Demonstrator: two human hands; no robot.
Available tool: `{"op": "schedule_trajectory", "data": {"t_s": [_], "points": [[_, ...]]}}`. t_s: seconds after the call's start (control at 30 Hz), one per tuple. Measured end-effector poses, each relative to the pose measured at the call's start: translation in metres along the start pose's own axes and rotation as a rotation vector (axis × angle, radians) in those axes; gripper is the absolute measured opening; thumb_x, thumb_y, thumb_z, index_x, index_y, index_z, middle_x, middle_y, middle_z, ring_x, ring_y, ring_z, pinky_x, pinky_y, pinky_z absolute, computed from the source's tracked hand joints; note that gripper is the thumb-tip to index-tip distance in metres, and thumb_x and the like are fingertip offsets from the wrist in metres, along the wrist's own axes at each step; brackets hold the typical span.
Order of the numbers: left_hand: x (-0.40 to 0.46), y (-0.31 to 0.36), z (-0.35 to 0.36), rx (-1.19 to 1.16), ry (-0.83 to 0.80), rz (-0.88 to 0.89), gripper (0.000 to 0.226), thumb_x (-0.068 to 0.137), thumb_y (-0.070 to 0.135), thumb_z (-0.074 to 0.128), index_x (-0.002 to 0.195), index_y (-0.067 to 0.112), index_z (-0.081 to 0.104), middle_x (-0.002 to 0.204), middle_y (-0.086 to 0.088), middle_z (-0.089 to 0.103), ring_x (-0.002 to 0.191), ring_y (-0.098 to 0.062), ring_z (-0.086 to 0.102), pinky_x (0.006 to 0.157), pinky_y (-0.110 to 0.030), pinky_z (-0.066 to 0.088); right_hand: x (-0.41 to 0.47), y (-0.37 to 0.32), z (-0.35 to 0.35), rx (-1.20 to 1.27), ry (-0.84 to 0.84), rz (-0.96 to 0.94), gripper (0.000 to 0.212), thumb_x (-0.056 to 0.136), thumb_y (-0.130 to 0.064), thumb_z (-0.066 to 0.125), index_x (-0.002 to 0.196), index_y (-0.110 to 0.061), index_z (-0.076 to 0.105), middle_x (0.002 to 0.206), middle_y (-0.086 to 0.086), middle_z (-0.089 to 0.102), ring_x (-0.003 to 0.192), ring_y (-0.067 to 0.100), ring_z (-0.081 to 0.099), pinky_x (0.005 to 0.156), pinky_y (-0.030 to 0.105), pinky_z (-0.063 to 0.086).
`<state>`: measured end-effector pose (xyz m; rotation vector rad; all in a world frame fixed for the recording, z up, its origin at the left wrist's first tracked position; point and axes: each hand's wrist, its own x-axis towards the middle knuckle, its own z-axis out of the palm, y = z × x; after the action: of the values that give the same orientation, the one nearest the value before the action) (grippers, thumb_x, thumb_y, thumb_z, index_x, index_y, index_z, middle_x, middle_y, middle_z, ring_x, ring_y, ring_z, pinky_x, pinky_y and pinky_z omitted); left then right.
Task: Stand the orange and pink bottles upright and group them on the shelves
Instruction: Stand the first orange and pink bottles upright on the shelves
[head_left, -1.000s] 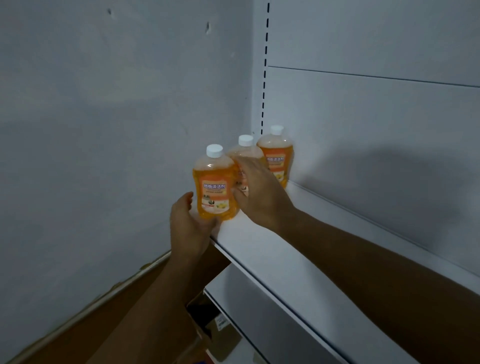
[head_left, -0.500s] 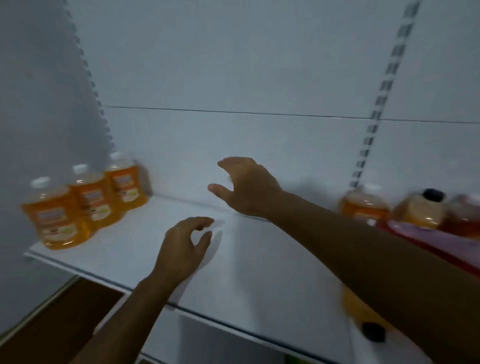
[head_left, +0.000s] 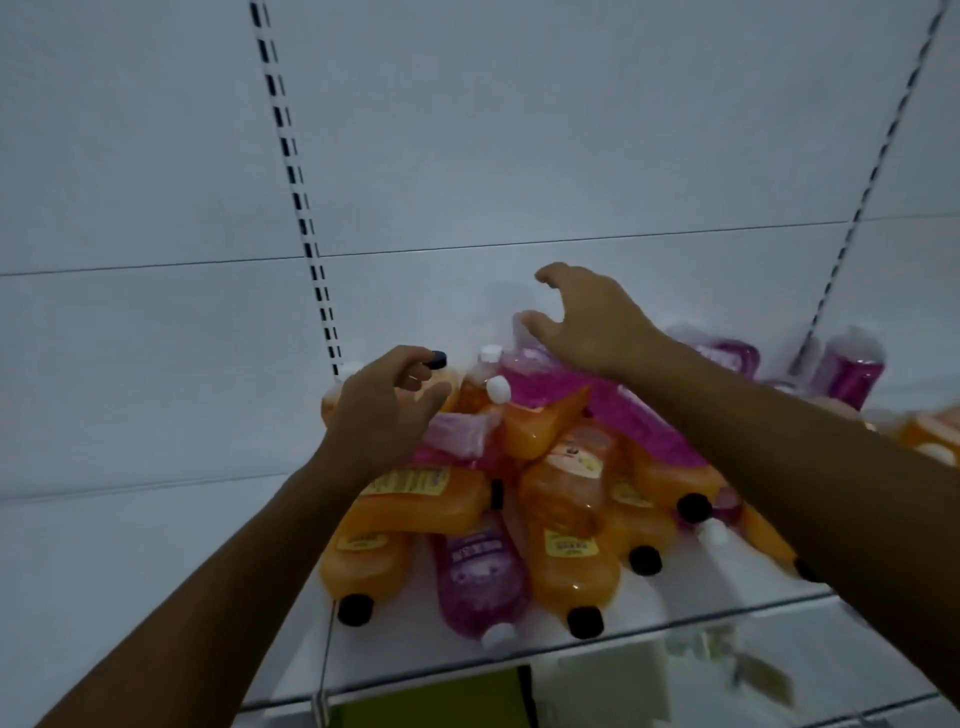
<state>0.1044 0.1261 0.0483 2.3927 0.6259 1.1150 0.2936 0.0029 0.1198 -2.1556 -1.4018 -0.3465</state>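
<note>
Head view shows, nearest, the front edge of the white shelf (head_left: 675, 631), where orange bottles (head_left: 571, 545) and pink bottles (head_left: 480, 582) lie on their sides in a mixed pile. Above the pile's left part hovers the left hand (head_left: 382, 415), fingers loosely curved, holding nothing. Further back the right hand (head_left: 592, 322) spreads its fingers wide over an upper pink bottle, gripping nothing. Behind, two pink bottles (head_left: 852, 371) stand upright by the wall.
</note>
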Motion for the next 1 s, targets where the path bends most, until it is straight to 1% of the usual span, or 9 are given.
{"op": "schedule_trajectory", "data": {"t_s": [0.1, 0.27, 0.33, 0.4, 0.53, 0.7, 0.77, 0.9, 1.0], "points": [[0.011, 0.018, 0.024, 0.024, -0.107, -0.013, 0.052, 0.085, 0.045, 0.066, 0.126, 0.016, 0.055, 0.107, 0.004, 0.064, 0.093, -0.01, 0.061, 0.077, -0.024, 0.049, -0.007, 0.04, -0.009, -0.009, -0.024, 0.124, 0.059, 0.092, -0.044, 0.056, 0.14, -0.013, 0.04, 0.14, 0.011, 0.047, 0.125, 0.028, 0.046, 0.101, 0.04, 0.04], [0.029, 0.028, 0.049, 0.134, -0.316, -0.072, 0.069, 0.083, 0.053, 0.065, 0.137, 0.016, 0.043, 0.119, -0.005, 0.063, 0.102, -0.02, 0.062, 0.088, -0.038, 0.052, -0.009, 0.077, -0.002, 0.011, -0.133, 0.266, 0.073, 0.09, -0.055, 0.053, 0.143, -0.009, 0.034, 0.145, 0.016, 0.042, 0.13, 0.032, 0.042, 0.102, 0.039, 0.036], [0.037, 0.032, 0.055, 0.201, -0.374, -0.082, 0.07, 0.082, 0.053, 0.066, 0.135, 0.012, 0.045, 0.113, -0.005, 0.065, 0.102, -0.021, 0.062, 0.089, -0.039, 0.051, -0.005, 0.082, 0.005, 0.043, -0.177, 0.299, 0.075, 0.09, -0.056, 0.051, 0.144, -0.008, 0.031, 0.147, 0.017, 0.04, 0.131, 0.033, 0.041, 0.103, 0.039, 0.036], [0.044, 0.037, 0.059, 0.242, -0.397, -0.095, 0.059, 0.082, 0.047, 0.069, 0.125, 0.01, 0.052, 0.102, -0.001, 0.062, 0.094, -0.019, 0.061, 0.083, -0.033, 0.05, -0.001, 0.085, 0.014, 0.072, -0.21, 0.321, 0.075, 0.091, -0.057, 0.049, 0.145, -0.008, 0.03, 0.147, 0.017, 0.04, 0.131, 0.034, 0.042, 0.101, 0.039, 0.037], [0.056, 0.038, 0.065, 0.258, -0.369, -0.123, 0.026, 0.087, 0.027, 0.067, 0.103, 0.008, 0.06, 0.101, -0.008, 0.067, 0.084, -0.018, 0.058, 0.068, -0.027, 0.044, 0.005, 0.087, 0.029, 0.101, -0.233, 0.347, 0.07, 0.093, -0.056, 0.048, 0.142, -0.008, 0.032, 0.141, 0.017, 0.047, 0.125, 0.034, 0.047, 0.092, 0.036, 0.04], [0.058, 0.034, 0.066, 0.201, -0.282, -0.107, 0.03, 0.088, 0.021, 0.066, 0.113, 0.004, 0.067, 0.102, -0.011, 0.07, 0.078, -0.012, 0.057, 0.06, -0.019, 0.038, 0.011, 0.09, 0.032, 0.2, -0.121, 0.35, 0.069, 0.088, -0.053, 0.058, 0.137, -0.008, 0.041, 0.14, 0.012, 0.047, 0.124, 0.029, 0.047, 0.092, 0.032, 0.039], [0.055, 0.035, 0.064, 0.179, -0.237, -0.075, 0.024, 0.09, 0.022, 0.064, 0.107, 0.006, 0.071, 0.093, -0.01, 0.072, 0.074, -0.014, 0.061, 0.058, -0.017, 0.039, 0.01, 0.093, 0.029, 0.256, -0.073, 0.346, 0.067, 0.087, -0.05, 0.061, 0.138, -0.01, 0.042, 0.141, 0.009, 0.047, 0.124, 0.026, 0.047, 0.088, 0.028, 0.036], [0.055, 0.046, 0.062, 0.113, -0.133, -0.042, 0.019, 0.09, 0.02, 0.064, 0.1, 0.008, 0.074, 0.084, -0.009, 0.073, 0.076, -0.019, 0.066, 0.071, -0.03, 0.052, 0.001, 0.099, 0.019, 0.35, 0.029, 0.324, 0.061, 0.086, -0.048, 0.064, 0.134, -0.014, 0.048, 0.133, 0.007, 0.053, 0.118, 0.024, 0.051, 0.089, 0.029, 0.041], [0.06, 0.065, 0.063, 0.05, -0.046, 0.01, 0.02, 0.09, 0.02, 0.065, 0.105, 0.012, 0.074, 0.072, -0.004, 0.068, 0.062, -0.012, 0.059, 0.062, -0.026, 0.047, -0.007, 0.106, 0.001, 0.399, 0.143, 0.265, 0.054, 0.087, -0.045, 0.063, 0.131, -0.015, 0.054, 0.13, 0.005, 0.057, 0.116, 0.02, 0.053, 0.091, 0.029, 0.043]]}}
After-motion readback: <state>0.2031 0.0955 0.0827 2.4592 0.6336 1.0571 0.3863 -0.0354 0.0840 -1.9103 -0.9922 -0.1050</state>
